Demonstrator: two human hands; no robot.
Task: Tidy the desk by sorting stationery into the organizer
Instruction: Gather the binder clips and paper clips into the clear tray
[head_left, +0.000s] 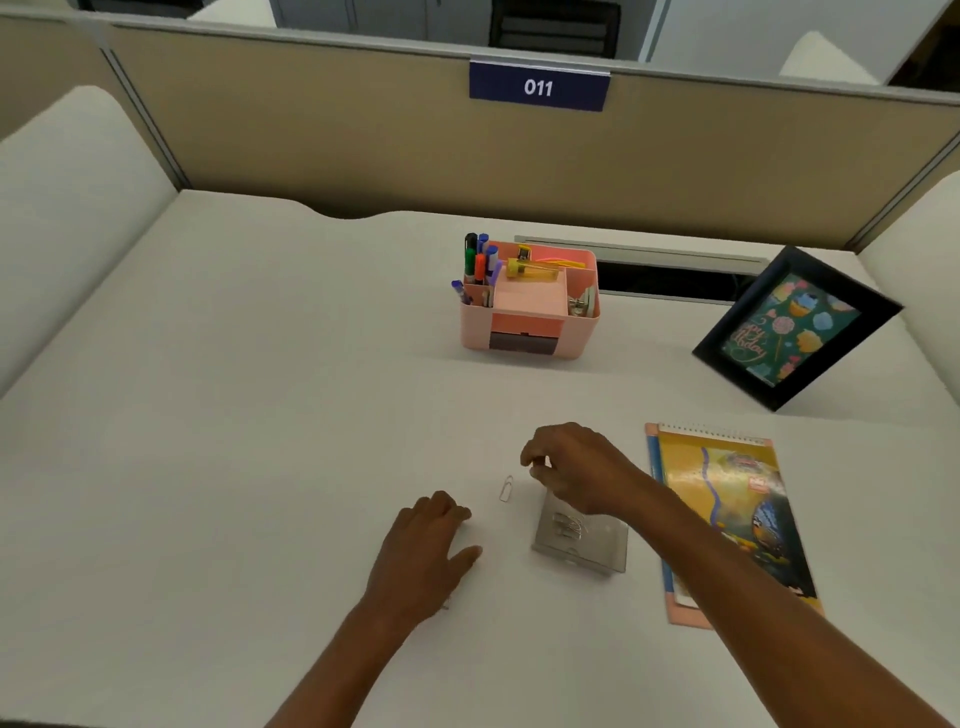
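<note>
A pink desk organizer (530, 332) stands mid-desk with several markers (478, 260) upright in its left slot and yellow items in its back tray. Near the front, a small clear plastic box (582, 540) lies on the desk with a few paper clips inside. One loose paper clip (506, 488) lies just left of the box. My right hand (571, 467) hovers over the box's far edge, fingertips pinched together; whether they hold a clip I cannot make out. My left hand (434, 545) rests palm down on the desk, left of the loose clip.
A spiral notebook (737, 519) with a yellow cover lies to the right on a pink sheet. A black picture frame (795, 327) leans at the back right. A beige partition with the sign "011" (537, 85) bounds the desk (208, 415) behind.
</note>
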